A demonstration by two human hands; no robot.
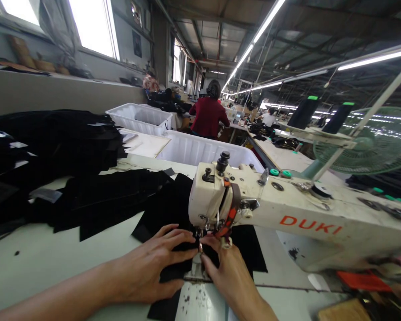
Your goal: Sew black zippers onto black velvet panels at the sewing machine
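Left hand (pixel 160 257) spread on black fabric (pixel 165 209), right hand (pixel 227 270) curled at sewing machine (pixel 270 209), grip unclear

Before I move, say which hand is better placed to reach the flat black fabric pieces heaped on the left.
Probably your left hand: it lies nearer the fabric pieces. Both hands are at the cream metal sewing machine, and your right hand would likely have to reach across the left.
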